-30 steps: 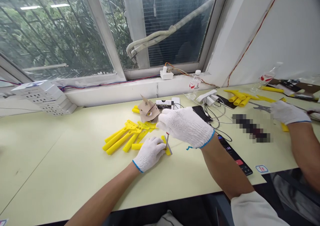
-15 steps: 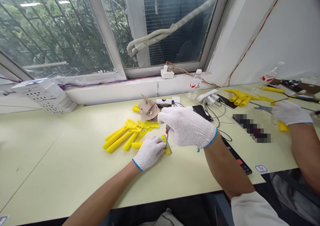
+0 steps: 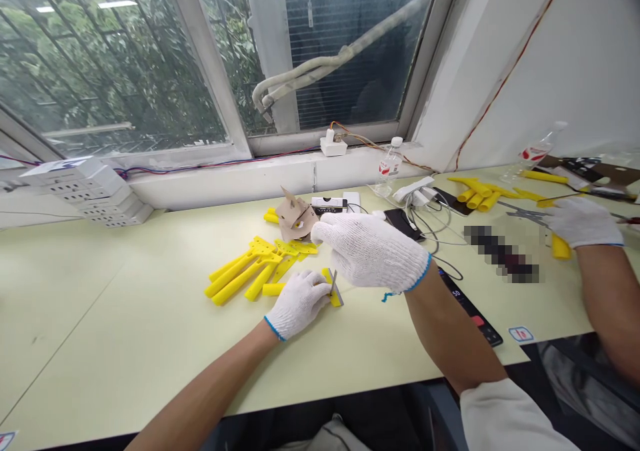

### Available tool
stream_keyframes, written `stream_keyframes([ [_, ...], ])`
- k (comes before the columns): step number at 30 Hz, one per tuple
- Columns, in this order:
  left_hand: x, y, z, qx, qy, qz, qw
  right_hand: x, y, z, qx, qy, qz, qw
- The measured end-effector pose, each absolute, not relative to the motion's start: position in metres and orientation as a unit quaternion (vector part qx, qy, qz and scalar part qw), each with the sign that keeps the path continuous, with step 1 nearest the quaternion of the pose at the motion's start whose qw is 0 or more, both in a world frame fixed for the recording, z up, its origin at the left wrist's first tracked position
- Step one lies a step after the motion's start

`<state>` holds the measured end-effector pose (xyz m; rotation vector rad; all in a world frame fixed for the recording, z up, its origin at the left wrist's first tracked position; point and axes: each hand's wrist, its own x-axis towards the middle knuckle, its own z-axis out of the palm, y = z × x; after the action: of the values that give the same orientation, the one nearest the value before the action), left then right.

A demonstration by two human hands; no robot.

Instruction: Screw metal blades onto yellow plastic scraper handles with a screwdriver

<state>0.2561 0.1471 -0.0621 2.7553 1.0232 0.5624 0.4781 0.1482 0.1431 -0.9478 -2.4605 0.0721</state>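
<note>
Both my hands wear white knit gloves. My left hand (image 3: 299, 302) presses its closed fingers down on a yellow plastic scraper (image 3: 330, 288) that lies on the pale yellow table (image 3: 125, 331). My right hand (image 3: 373, 250) is closed around a screwdriver (image 3: 334, 282) with a thin metal shaft; its tip stands on the scraper's metal blade end. The handle is hidden inside the glove. A pile of several similar yellow scrapers (image 3: 250, 267) lies just behind my left hand.
A torn cardboard box (image 3: 296, 218) sits behind the pile. A water bottle (image 3: 388, 168), chargers and cables (image 3: 425, 201), a dark phone (image 3: 404, 224) and a timer device (image 3: 470, 308) lie to the right. Another person's gloved hand (image 3: 580, 223) works at far right among more yellow parts (image 3: 477, 194). White boxes (image 3: 87, 191) are stacked at left.
My right hand has shifted slightly lower and to the left over the screwdriver. The other person's hand at far right has moved a little. My left hand stays put.
</note>
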Motion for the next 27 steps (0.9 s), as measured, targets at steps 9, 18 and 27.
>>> stream_keyframes([
  [9,0.2563,0.1469,-0.0621,0.919,0.341,0.183,0.074,0.4784,0.1487,0.1448,-0.345,-0.905,0.049,0.243],
  [18,0.2558,0.147,-0.0622,0.92,0.34,0.181,0.072,0.4783,0.1511,0.1456,-0.342,-0.907,0.077,0.235],
  [27,0.2562,0.1463,-0.0609,0.922,0.343,0.172,0.058,0.4774,0.1492,0.1499,-0.325,-0.913,0.091,0.229],
])
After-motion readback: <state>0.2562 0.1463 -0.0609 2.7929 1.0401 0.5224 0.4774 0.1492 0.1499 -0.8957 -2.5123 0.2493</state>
